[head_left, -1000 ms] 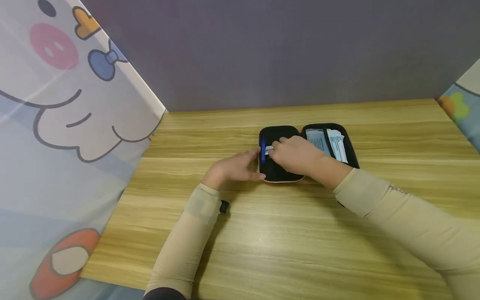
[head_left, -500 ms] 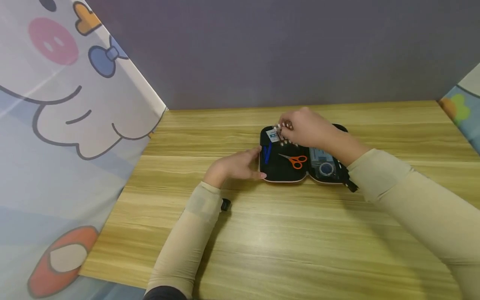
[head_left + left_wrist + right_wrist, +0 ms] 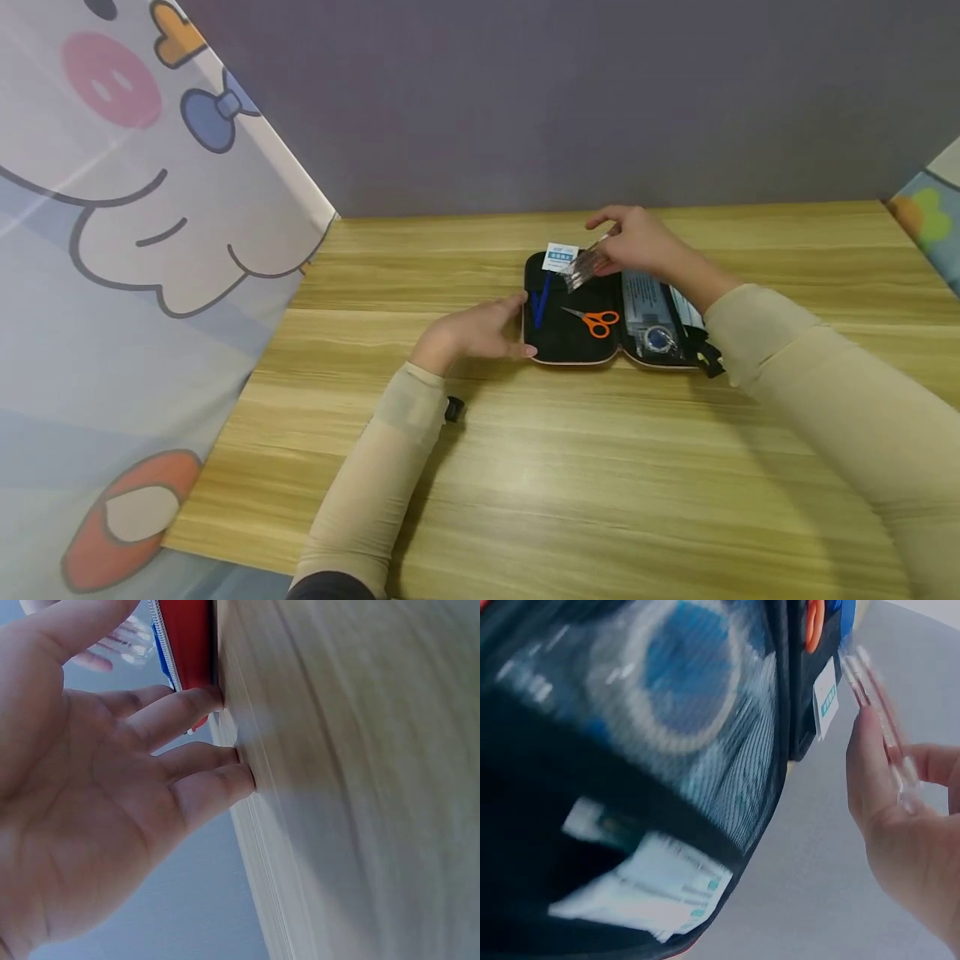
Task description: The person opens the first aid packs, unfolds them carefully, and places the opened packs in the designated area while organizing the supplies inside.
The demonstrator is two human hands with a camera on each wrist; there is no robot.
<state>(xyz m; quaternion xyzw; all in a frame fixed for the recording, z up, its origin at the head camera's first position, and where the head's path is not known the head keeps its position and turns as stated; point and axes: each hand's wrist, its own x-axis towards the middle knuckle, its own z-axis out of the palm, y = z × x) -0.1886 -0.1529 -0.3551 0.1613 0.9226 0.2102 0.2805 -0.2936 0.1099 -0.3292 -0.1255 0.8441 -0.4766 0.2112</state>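
A black-lined zip case (image 3: 558, 348) lies spread flat on the table, its shell red in the left wrist view. My right hand (image 3: 641, 243) pinches a clear packet of cotton swabs (image 3: 583, 268) above the case's left half. In that half are orange-handled scissors (image 3: 597, 323), a blue plastic tool like tweezers (image 3: 542, 304) and a white printed sachet (image 3: 561, 257) near the top edge. My left hand (image 3: 480, 332) rests against the left edge of the case. In the left wrist view, its fingers (image 3: 206, 796) extend loosely onto the tabletop.
Mesh covers a ring-shaped roll (image 3: 658, 339) in the right half of the case, with white packets (image 3: 660, 885) beside it. A small black object (image 3: 454, 408) shows by the left sleeve. A grey wall (image 3: 525, 108) borders the back of the wooden table (image 3: 540, 483).
My right hand has lifted the swab packet out of the case's left half and moved up and right. The scissors have come into view; the white sachet sits higher. The left hand has stayed put.
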